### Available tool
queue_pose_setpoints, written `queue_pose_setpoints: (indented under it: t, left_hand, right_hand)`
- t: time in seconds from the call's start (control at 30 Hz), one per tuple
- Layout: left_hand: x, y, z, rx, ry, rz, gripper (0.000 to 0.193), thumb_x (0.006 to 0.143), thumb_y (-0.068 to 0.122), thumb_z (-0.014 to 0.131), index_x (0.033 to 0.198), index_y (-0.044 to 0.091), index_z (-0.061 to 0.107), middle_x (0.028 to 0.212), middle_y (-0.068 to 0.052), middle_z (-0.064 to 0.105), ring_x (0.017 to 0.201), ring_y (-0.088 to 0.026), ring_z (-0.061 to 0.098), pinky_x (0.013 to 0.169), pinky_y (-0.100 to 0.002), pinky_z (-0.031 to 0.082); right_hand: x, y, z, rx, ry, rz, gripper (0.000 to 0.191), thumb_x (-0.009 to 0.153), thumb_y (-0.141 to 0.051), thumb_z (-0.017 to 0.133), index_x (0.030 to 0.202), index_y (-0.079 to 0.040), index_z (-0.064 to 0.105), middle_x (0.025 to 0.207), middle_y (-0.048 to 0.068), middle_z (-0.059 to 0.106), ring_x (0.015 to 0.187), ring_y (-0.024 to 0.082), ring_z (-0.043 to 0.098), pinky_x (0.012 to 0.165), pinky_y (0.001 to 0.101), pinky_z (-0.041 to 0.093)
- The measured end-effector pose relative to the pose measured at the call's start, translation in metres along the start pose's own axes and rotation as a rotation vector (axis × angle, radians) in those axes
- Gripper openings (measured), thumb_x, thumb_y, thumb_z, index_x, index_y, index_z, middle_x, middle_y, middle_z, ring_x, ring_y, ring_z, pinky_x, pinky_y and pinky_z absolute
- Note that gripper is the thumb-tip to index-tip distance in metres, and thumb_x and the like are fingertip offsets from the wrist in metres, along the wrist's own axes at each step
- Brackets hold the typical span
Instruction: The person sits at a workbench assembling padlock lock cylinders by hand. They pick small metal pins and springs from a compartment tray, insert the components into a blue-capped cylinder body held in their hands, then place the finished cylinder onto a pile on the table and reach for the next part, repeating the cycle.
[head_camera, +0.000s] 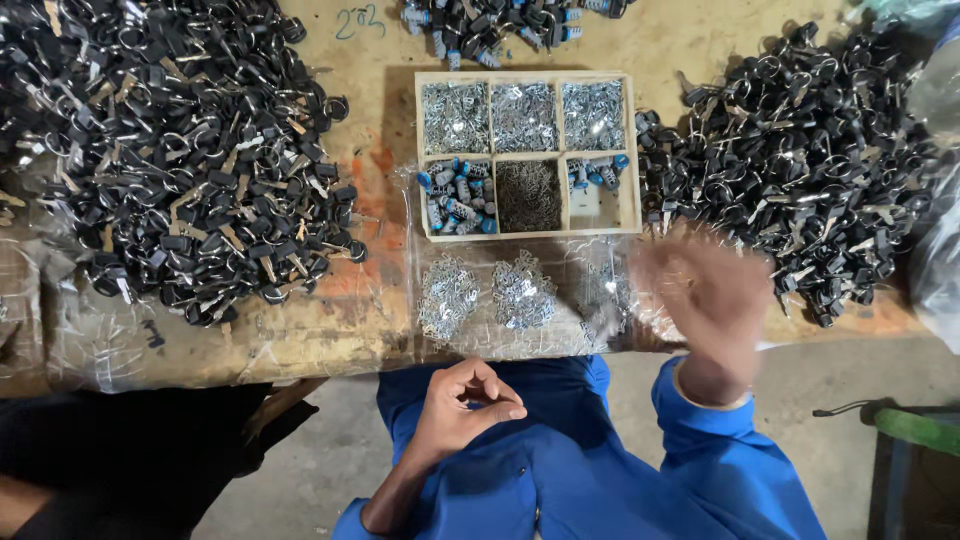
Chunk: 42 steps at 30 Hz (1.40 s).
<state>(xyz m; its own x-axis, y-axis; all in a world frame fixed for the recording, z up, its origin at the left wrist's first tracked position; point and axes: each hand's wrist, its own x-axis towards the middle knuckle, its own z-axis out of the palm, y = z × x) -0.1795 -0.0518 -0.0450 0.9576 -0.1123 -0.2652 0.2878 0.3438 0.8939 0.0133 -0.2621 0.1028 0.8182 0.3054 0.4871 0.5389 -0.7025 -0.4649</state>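
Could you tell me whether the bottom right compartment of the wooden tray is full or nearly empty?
Nearly empty: bare base shows in the tray, with few blue-tipped parts.

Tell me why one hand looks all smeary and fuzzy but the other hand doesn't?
In the head view, the right hand is smeared by motion blur, its fingers impossible to make out; the left hand is sharp, fingers curled over the blue lap. The wooden compartment tray and the key piles stay crisp, and the clear plastic sheet shows pale glare.
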Motion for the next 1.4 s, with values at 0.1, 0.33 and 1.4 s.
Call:
queue_pose_setpoints:
  t: [0.1, 0.33, 1.4]
  left_hand:
    - [0.001, 0.002, 0.0, 0.006, -0.021, 0.018, 0.033, 0.084, -0.004, 0.084, 0.085, 0.004, 0.052, 0.088, -0.012, 0.078, 0.084, -0.013, 0.076, 0.073, -0.026, 0.061]
    - [0.008, 0.019, -0.006, 0.054, -0.016, 0.055, 0.025, 0.086, -0.003, 0.082, 0.088, 0.002, 0.057, 0.091, -0.011, 0.079, 0.086, -0.013, 0.077, 0.074, -0.025, 0.062]
    - [0.223, 0.115, 0.038, 1.499, -0.123, 0.653, 0.026, 0.081, -0.001, 0.072, 0.107, 0.002, 0.069, 0.114, -0.014, 0.062, 0.068, -0.023, 0.072, 0.049, -0.035, 0.057]
  right_hand:
    - [-0.001, 0.015, 0.009, 0.139, -0.085, 0.049, 0.02, 0.097, 0.006, 0.076, 0.114, -0.005, 0.073, 0.111, 0.009, 0.076, 0.09, 0.019, 0.074, 0.078, 0.0277, 0.058]
    - [-0.008, 0.066, 0.014, -0.292, -0.198, 0.103, 0.03, 0.09, -0.016, 0.083, 0.118, -0.008, 0.075, 0.117, 0.007, 0.075, 0.099, 0.031, 0.072, 0.082, 0.0406, 0.055]
    - [-0.051, 0.066, 0.043, 0.223, -0.296, 0.38, 0.018, 0.09, -0.022, 0.08, 0.087, -0.006, 0.071, 0.062, 0.003, 0.067, 0.051, 0.009, 0.06, 0.047, 0.0281, 0.043]
